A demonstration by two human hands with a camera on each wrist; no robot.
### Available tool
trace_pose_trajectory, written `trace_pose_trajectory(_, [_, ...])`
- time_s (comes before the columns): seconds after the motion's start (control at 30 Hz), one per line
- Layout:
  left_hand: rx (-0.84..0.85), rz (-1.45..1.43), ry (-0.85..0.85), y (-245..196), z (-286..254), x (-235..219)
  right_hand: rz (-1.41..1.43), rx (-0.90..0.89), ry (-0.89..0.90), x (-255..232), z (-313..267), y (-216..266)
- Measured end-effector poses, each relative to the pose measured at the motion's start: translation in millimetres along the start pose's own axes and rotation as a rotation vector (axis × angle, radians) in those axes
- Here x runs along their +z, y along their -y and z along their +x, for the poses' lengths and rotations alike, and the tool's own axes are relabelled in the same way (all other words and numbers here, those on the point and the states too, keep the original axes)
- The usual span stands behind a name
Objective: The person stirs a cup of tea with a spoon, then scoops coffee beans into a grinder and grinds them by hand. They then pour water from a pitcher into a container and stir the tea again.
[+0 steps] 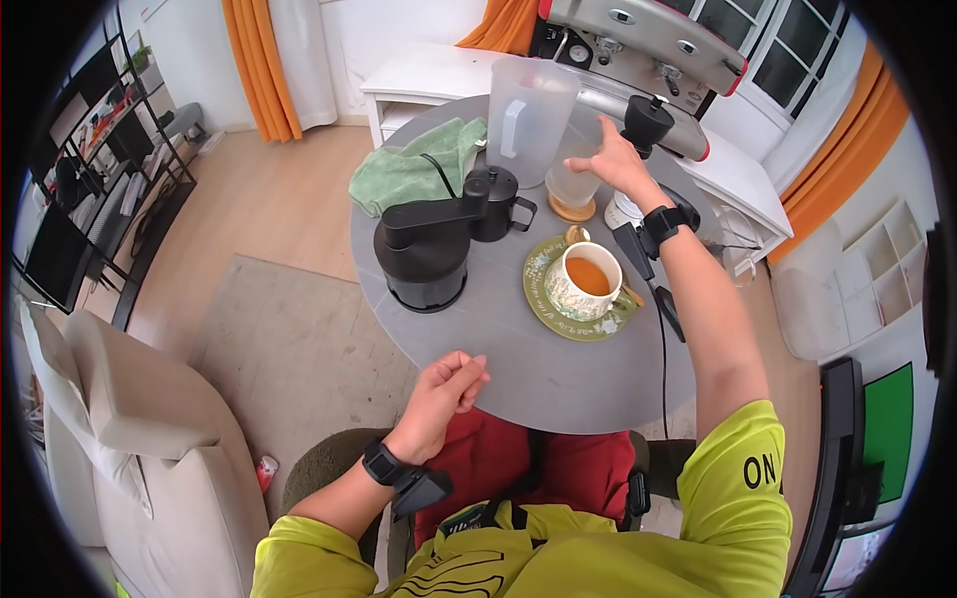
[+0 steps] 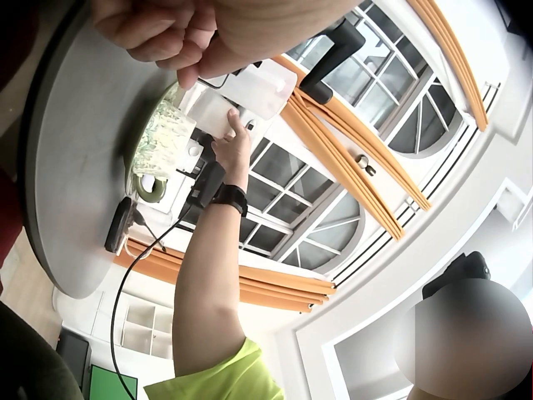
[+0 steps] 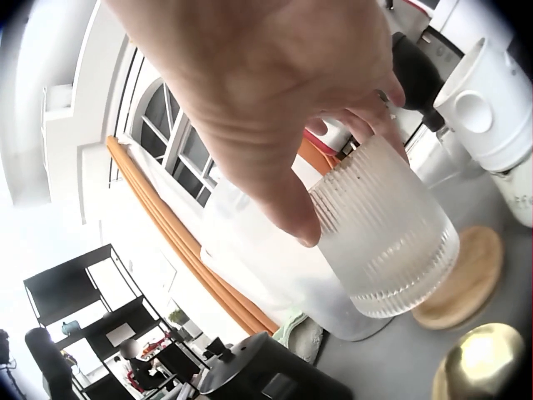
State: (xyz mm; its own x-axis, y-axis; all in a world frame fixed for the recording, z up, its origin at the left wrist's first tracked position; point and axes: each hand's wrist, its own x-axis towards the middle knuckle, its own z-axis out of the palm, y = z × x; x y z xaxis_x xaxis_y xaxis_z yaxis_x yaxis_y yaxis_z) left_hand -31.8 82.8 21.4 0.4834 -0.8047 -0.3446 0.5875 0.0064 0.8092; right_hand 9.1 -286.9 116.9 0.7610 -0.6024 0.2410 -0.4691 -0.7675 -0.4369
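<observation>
In the head view my right hand (image 1: pixel 620 164) is stretched out over the round table, thumb and fingers spread. The right wrist view puts its thumb and fingers on either side of the rim of a ribbed clear glass (image 3: pixel 383 233). Below the glass lies a round wooden coaster (image 3: pixel 466 279). Nearer me, a patterned cup (image 1: pixel 581 289) of orange-brown drink sits on a green saucer (image 1: pixel 543 311), with a spoon (image 1: pixel 576 235) at its far edge. Close to the table's near edge hovers my left hand (image 1: pixel 444 399), fingers loosely curled and holding nothing.
A black grinder-like appliance (image 1: pixel 424 254), a small black pitcher (image 1: pixel 493 214), a green cloth (image 1: pixel 409 174) and a frosted pitcher (image 1: pixel 528 115) stand left of the glass. On its right are a black-topped grinder (image 1: pixel 648 122) and a cable (image 1: pixel 665 369). An espresso machine (image 1: pixel 648 50) stands behind.
</observation>
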Motion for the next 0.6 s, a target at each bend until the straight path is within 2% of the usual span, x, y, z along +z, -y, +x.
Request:
trace_pose_trajectory(0.03, [0.006,-0.001,-0.004,0,-1,0,0.004,-0.001,0.002,0,-1,3])
trace_pose_trajectory(0.1, [0.005,-0.004,-0.004,-1,-2,0,-0.210,-0.036,-0.014,-4,-2,9])
trace_pose_trajectory(0.2, [0.003,-0.002,0.001,-1,-1,1,-0.204,-0.005,0.050,-8,-7,15])
trace_pose_trajectory(0.3, [-0.002,-0.002,0.006,2,1,-1,-0.081,-0.001,-0.021,-2,-8,10])
trace_pose_trajectory(0.4, [-0.009,-0.010,-0.001,1,-1,1,-0.077,0.013,-0.045,-3,-10,14])
trace_pose_trajectory(0.53, [-0.002,-0.015,-0.004,-1,0,0,-0.186,-0.002,0.000,-3,-8,13])
trace_pose_trajectory(0.6, [-0.005,-0.011,-0.002,1,2,-1,-0.070,0.030,-0.015,-1,-11,10])
